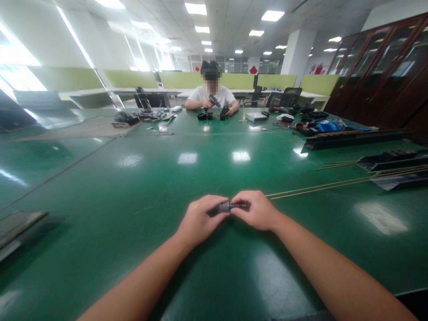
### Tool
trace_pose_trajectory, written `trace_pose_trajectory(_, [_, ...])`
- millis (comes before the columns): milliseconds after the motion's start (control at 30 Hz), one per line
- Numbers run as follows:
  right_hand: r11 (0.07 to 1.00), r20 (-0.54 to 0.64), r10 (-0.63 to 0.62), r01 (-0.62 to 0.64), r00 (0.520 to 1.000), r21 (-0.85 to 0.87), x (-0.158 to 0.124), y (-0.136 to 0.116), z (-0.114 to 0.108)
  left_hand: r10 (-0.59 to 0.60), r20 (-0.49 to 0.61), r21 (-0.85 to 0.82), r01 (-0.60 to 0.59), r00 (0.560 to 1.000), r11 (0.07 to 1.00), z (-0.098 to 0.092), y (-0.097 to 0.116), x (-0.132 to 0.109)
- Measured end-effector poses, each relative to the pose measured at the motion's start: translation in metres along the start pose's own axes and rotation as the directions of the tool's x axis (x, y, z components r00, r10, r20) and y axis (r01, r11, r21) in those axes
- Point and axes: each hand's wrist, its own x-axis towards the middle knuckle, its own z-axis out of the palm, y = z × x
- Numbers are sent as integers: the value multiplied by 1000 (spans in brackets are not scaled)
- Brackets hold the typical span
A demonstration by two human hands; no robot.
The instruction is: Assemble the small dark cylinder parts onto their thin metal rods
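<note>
My left hand (204,218) is closed around a short grey-and-black cylinder (223,207) that looks like a drill chuck; part of it is hidden in my palm. From its right end sticks a thin dark rod (245,205), perhaps a bit. My right hand (256,209) pinches this rod between thumb and fingers, and the two hands nearly touch. Both are held just over the green tabletop (160,178). Two thin brass-coloured rods (310,188) lie just beyond my right hand and run off to the right.
Across the table sits a person (212,96) in a white shirt, holding a dark power drill (214,101). Black metal channels (354,139) lie at the right, near cables and tools. More tools (125,118) are at the far left. A flat board (20,225) rests at the near left.
</note>
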Motion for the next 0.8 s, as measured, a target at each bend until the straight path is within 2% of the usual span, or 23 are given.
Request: trace_pose_trajectory(800, [1000, -3, 10, -10, 1000, -21, 0, 3, -2, 7, -15, 45, -6, 1000, 999, -3, -2, 0])
